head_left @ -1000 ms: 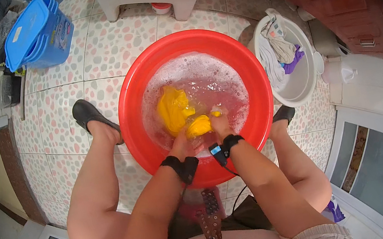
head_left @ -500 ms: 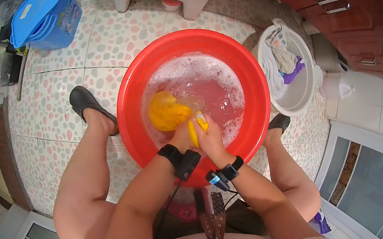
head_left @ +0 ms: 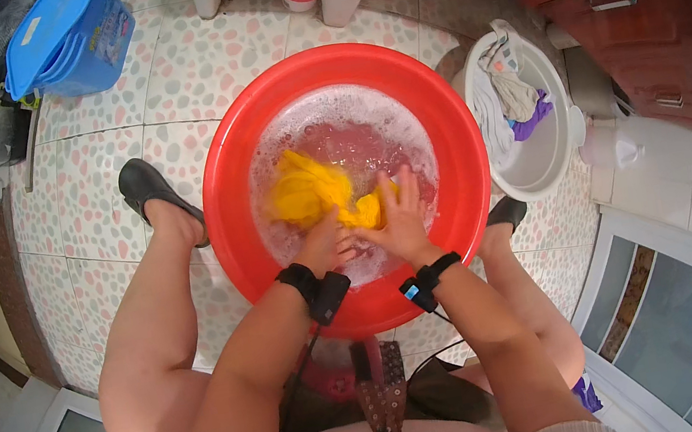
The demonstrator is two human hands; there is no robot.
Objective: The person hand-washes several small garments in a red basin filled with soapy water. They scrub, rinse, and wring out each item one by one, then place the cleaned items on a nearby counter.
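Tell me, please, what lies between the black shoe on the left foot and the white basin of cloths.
The head view shows the red tub between the black shoe and the white basin, holding soapy water and yellow cloth.

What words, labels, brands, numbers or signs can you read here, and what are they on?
Blue bucket: lettering on its side, too blurred to read.
Pale label on the blue lid: too small to read.
Lit screen at the right wristband: too small to read.
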